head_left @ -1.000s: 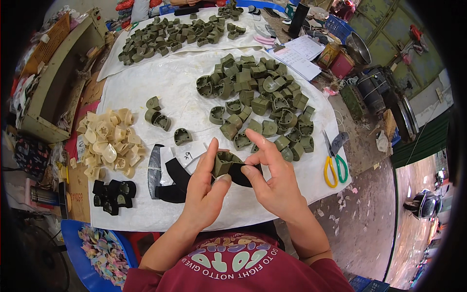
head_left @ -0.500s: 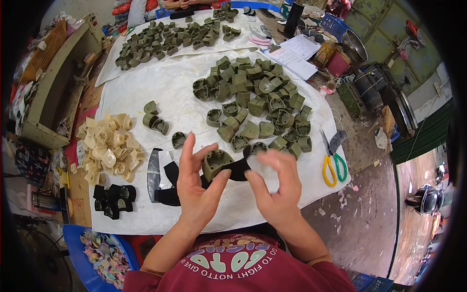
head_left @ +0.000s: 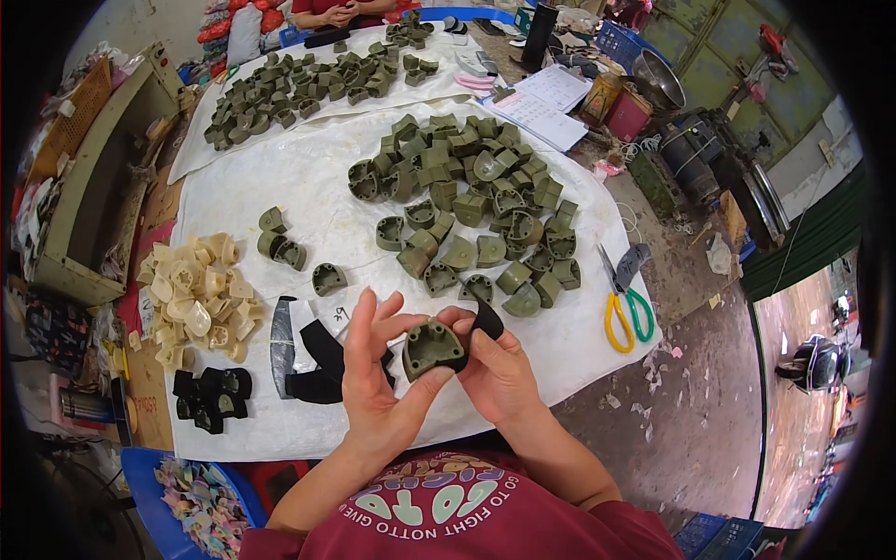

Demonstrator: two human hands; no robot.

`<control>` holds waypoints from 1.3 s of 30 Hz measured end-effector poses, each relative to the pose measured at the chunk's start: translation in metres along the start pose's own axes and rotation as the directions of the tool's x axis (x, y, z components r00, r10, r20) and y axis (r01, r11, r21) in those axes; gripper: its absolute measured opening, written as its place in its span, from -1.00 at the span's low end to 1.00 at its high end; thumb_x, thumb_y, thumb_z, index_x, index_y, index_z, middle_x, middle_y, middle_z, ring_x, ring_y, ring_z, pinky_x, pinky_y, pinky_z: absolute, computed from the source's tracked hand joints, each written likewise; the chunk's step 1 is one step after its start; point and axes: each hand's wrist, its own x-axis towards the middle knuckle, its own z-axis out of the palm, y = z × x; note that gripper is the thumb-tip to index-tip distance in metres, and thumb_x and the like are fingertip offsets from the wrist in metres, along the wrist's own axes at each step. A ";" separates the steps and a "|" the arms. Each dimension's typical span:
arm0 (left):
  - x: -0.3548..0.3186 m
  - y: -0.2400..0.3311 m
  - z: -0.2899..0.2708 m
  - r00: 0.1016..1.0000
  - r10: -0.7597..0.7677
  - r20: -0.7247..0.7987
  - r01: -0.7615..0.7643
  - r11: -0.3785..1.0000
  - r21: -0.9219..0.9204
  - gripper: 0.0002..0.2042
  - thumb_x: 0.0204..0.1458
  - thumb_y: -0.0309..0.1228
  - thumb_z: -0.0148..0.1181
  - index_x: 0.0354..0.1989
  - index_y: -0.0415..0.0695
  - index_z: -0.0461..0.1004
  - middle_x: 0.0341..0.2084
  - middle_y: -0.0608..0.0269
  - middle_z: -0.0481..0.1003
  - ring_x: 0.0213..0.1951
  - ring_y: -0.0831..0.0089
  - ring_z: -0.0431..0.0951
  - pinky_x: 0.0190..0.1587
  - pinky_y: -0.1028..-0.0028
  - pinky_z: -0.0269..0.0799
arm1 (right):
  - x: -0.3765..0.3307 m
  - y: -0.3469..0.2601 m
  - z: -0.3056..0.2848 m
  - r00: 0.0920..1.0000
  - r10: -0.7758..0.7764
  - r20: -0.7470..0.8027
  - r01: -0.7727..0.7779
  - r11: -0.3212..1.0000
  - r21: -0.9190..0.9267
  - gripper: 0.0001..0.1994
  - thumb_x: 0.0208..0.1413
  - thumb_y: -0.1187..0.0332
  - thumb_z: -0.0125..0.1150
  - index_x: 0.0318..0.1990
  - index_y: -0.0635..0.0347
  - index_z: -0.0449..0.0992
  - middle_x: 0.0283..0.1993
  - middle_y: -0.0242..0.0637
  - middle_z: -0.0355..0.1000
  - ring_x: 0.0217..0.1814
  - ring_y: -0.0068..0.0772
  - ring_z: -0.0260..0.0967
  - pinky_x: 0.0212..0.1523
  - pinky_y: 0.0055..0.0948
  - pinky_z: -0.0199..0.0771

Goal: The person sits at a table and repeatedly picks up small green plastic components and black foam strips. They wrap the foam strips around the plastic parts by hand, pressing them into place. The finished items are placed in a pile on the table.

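Note:
My left hand [head_left: 387,378] grips an olive-green shoe heel block [head_left: 431,349], its hollow side with small holes facing up. A black strip of material [head_left: 486,319] lies along the block's right side. My right hand [head_left: 497,369] pinches that strip between thumb and fingers, close against the block. Left of my hands are more black strips [head_left: 322,350], partly hidden by my left hand, and a knife-like grey blade [head_left: 283,350]. Several black-covered heel blocks [head_left: 213,399] sit at the table's near left.
A large pile of green heel blocks [head_left: 485,177] covers the table's middle right; another pile [head_left: 299,89] lies farther back. Cream blocks [head_left: 201,289] are heaped at left. Scissors [head_left: 623,299] lie near the right edge. A blue tub [head_left: 149,485] of scraps stands below. Another person's hands [head_left: 342,14] show at the far end.
My right hand has come in toward the block, bringing the black strip from stretched out at the right to against its side. The view has shifted slightly.

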 end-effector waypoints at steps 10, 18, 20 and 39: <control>-0.003 0.011 -0.006 0.985 -0.017 0.173 -0.014 0.984 0.176 -0.05 -0.15 -0.49 0.41 0.39 -0.11 -0.13 0.00 0.05 0.48 0.30 0.19 0.17 0.33 0.15 -0.10 | 0.001 -0.008 -0.006 0.997 0.073 -0.002 -0.073 0.997 -0.005 -0.84 0.13 0.39 0.20 -0.20 0.27 0.54 -0.04 -0.29 0.42 -0.07 -0.49 0.39 -0.06 -0.47 0.42; 0.003 -0.004 -0.005 0.990 -0.076 0.122 0.045 0.969 0.242 -0.01 -0.16 -0.29 0.41 0.40 -0.12 -0.18 0.00 0.10 0.44 0.12 0.17 0.39 0.31 0.08 -0.18 | 0.000 -0.009 0.001 0.984 -0.137 -0.118 0.108 0.969 -0.220 -0.76 0.09 0.41 0.27 -0.10 0.27 0.48 -0.13 -0.33 0.46 -0.11 -0.54 0.40 -0.04 -0.45 0.41; 0.003 -0.002 -0.006 0.998 -0.054 0.044 0.038 0.954 0.297 0.01 -0.20 -0.32 0.44 0.39 -0.17 -0.16 -0.19 0.15 0.42 -0.06 0.23 0.44 0.21 0.30 0.10 | -0.005 -0.001 0.004 0.927 -0.343 -0.148 0.241 0.852 -0.465 -0.73 0.08 0.44 0.28 -0.07 0.28 0.46 -0.13 -0.32 0.46 -0.10 -0.56 0.39 -0.03 -0.47 0.40; 0.003 -0.022 -0.010 0.992 -0.113 0.048 0.104 0.980 0.169 -0.22 -0.24 -0.43 0.46 0.25 -0.18 0.23 -0.02 0.02 0.45 0.22 0.22 0.29 0.22 0.34 0.18 | -0.006 -0.018 0.009 0.959 -0.269 -0.087 0.178 0.812 -0.556 -0.72 0.00 0.53 0.32 -0.09 0.32 0.50 -0.10 -0.33 0.47 -0.10 -0.51 0.42 -0.03 -0.50 0.39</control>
